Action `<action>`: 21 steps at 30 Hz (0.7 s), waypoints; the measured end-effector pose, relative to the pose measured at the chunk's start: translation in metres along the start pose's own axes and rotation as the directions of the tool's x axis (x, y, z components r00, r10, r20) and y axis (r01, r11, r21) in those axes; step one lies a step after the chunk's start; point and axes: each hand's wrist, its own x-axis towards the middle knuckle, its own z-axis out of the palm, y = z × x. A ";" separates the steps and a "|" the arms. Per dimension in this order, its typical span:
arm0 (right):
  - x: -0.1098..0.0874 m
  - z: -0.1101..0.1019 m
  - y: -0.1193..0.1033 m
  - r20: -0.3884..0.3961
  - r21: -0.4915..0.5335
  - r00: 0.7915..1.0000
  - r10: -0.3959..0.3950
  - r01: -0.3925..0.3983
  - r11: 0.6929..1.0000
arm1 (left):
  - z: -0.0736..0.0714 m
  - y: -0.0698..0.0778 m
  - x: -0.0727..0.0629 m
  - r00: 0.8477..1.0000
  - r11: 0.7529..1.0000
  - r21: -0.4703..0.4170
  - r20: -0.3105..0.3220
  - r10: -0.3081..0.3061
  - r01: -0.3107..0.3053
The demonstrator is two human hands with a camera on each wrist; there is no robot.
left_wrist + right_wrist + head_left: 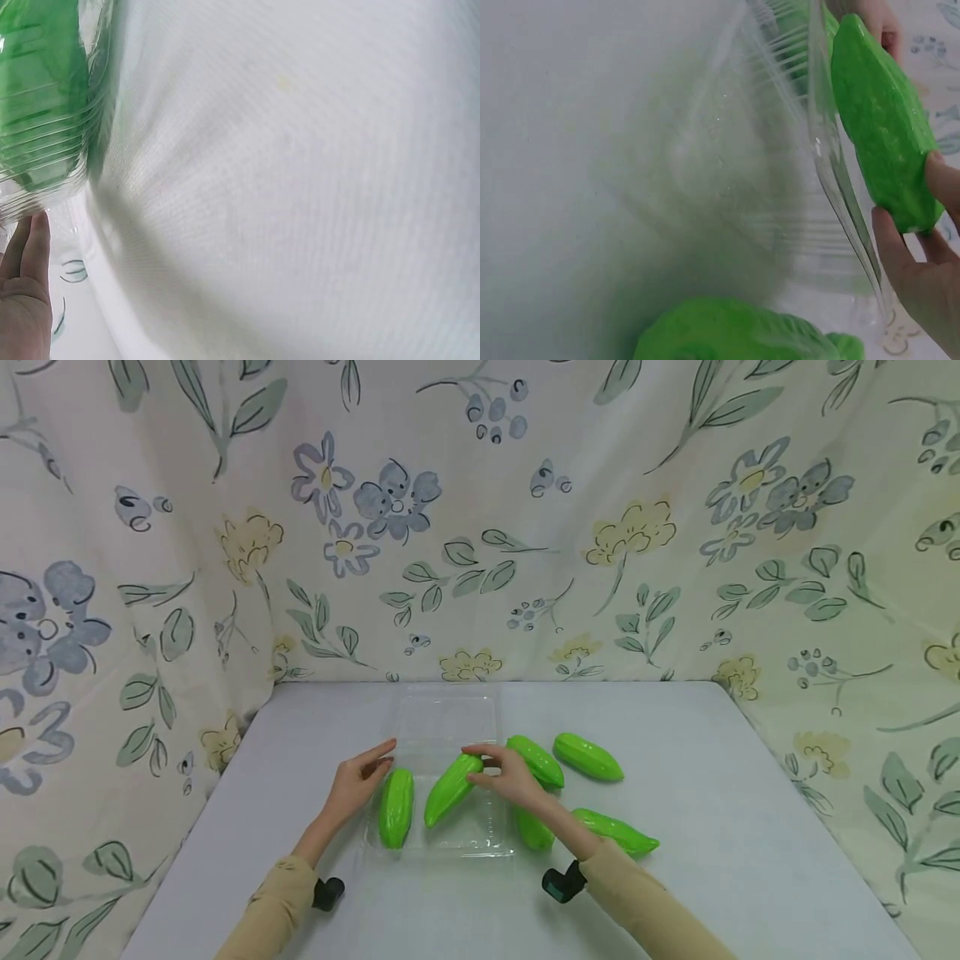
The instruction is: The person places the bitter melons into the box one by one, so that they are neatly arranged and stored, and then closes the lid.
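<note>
My right hand [517, 781] grips a bright green bitter melon [448, 795] by its far end, thumb on one side and fingers on the other. The melon is tilted above the clear plastic container [465, 853]; in the right wrist view the same melon [881, 124] shows a bumpy skin and a tapered tip. Inside the container, on the left, lies a second bitter melon [396, 810]. At the container's left side, my left hand [354, 783] touches its edge with extended fingers. The left wrist view shows those fingers [35, 251] against the ribbed plastic wall.
The container's clear lid [446, 718] lies folded back behind it. Right of it lie several bitter melons, among them one at the back [588, 757] and one nearer [618, 833], partly behind my right forearm. A floral curtain [480, 568] hangs behind the white table [712, 777].
</note>
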 end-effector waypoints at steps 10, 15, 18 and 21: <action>0.007 0.018 0.006 0.069 -0.040 0.998 -0.008 0.011 0.999 | -0.001 0.001 0.000 1.000 1.000 0.002 0.008 -0.005 0.005; 0.008 0.026 0.008 0.063 -0.050 0.998 -0.029 0.032 0.998 | 0.000 0.001 0.001 1.000 1.000 0.012 0.005 -0.003 0.003; 0.009 0.030 0.009 0.060 -0.053 0.998 -0.037 0.040 0.998 | 0.000 0.001 0.001 1.000 1.000 0.008 -0.002 0.007 -0.007; 0.010 0.034 0.009 0.061 -0.049 0.998 -0.026 0.029 0.998 | 0.001 0.000 0.000 1.000 1.000 0.004 -0.007 0.019 -0.019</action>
